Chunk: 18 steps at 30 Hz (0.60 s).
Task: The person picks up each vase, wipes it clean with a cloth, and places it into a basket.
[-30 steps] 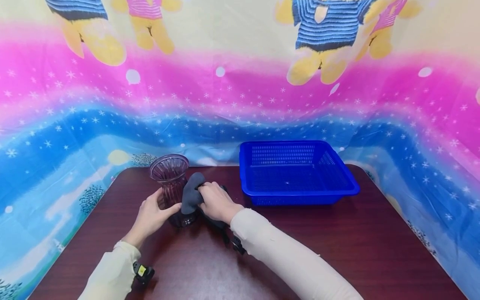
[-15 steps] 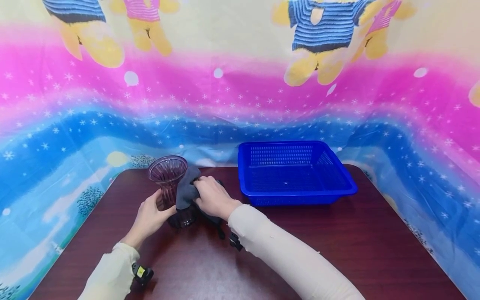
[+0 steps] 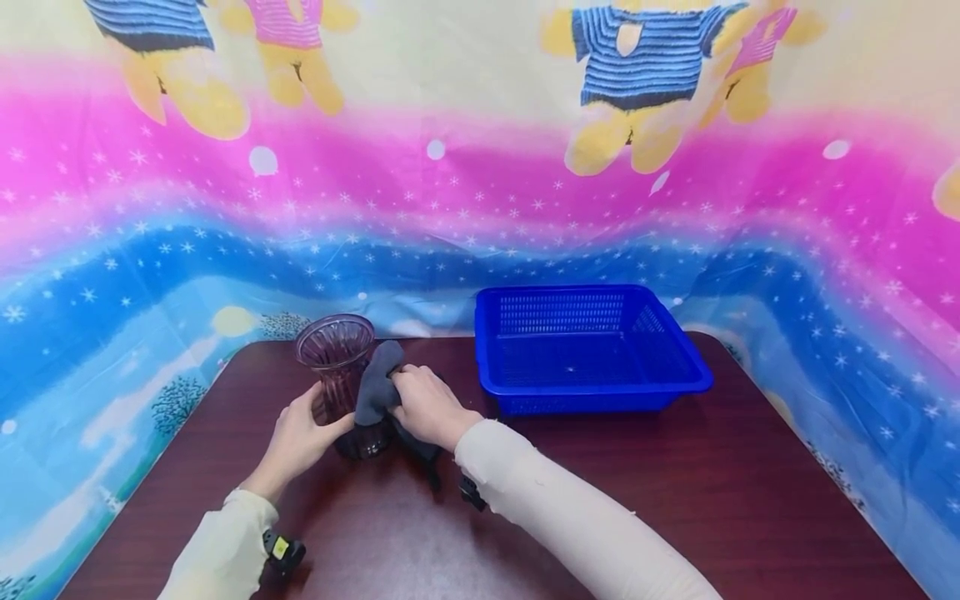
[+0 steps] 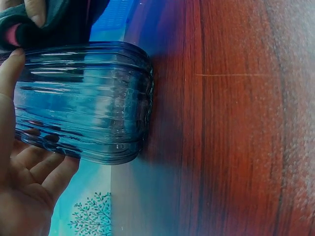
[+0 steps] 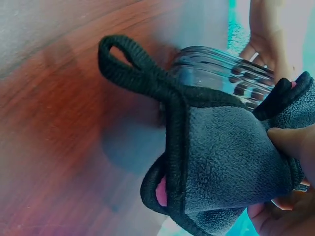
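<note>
A ribbed, purplish clear glass vase with a flared rim stands on the table, leaning slightly in the head view. My left hand holds it from the left, thumb on the near side and fingers behind the glass. In my right hand is a bunched grey cleaning cloth with black edging and a hanging loop. That hand grips the cloth against the right side of the vase, below the rim. The left wrist view shows the vase's lower body and its base on the wood. Part of the vase is hidden behind the cloth.
A blue plastic basket with perforated sides stands at the back right of the dark reddish wooden table. Behind the table hangs a colourful printed backdrop. A small black device is worn at the left wrist.
The right hand and cloth have shifted slightly left and up along the vase, then a little back down. My left hand keeps its hold, and the vase stays in about the same place.
</note>
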Each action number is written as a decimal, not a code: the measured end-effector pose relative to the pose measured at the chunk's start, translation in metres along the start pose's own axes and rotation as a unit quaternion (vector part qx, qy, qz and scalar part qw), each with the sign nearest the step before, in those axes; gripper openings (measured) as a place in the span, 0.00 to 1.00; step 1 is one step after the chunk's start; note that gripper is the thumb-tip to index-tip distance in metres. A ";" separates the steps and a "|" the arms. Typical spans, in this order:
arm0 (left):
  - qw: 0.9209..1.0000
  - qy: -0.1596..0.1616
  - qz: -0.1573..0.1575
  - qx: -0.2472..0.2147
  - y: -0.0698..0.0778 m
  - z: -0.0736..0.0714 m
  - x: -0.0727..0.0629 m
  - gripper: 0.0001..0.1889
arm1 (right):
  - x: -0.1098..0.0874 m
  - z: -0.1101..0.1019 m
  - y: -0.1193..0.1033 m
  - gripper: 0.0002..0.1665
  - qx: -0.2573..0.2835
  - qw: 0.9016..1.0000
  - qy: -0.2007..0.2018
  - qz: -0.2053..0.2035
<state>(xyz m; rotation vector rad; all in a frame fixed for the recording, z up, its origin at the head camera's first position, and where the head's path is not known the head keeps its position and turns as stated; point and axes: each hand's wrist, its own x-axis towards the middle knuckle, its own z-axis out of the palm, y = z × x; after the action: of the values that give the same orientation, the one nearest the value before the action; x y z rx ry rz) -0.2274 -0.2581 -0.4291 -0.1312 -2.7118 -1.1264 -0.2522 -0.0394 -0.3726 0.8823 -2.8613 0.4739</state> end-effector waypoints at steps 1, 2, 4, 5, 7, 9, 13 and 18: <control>1.000 0.000 -0.002 0.001 0.000 0.000 0.000 0.41 | -0.001 0.002 0.001 0.11 -0.001 1.000 -0.001 0.001; 1.000 0.000 -0.004 0.002 0.000 0.000 0.000 0.41 | -0.001 0.004 0.002 0.11 -0.003 1.000 -0.001 0.002; 1.000 0.000 -0.011 0.002 0.000 0.000 0.000 0.42 | -0.002 0.008 0.004 0.11 -0.009 1.000 -0.001 0.001; 1.000 -0.002 -0.015 0.001 0.001 0.000 0.000 0.43 | -0.003 0.011 0.004 0.11 -0.012 1.000 -0.001 0.001; 1.000 -0.006 -0.021 0.000 0.001 -0.001 0.000 0.45 | -0.003 0.015 0.006 0.10 -0.014 1.000 -0.003 0.001; 1.000 -0.010 -0.026 -0.002 0.002 -0.001 0.000 0.47 | -0.004 0.018 0.007 0.09 -0.014 1.000 -0.007 0.001; 1.000 -0.011 -0.029 -0.001 0.002 -0.002 0.001 0.50 | -0.006 0.022 0.009 0.08 -0.016 1.000 -0.018 0.006; 1.000 -0.007 -0.027 0.001 0.001 -0.002 0.001 0.49 | -0.008 0.029 0.012 0.08 -0.027 0.999 -0.023 0.004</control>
<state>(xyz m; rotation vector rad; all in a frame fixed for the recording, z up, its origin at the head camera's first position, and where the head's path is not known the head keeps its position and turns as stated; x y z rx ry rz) -0.2284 -0.2589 -0.4268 -0.0671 -2.7435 -1.1426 -0.2527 -0.0353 -0.4045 0.8851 -2.9059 0.3793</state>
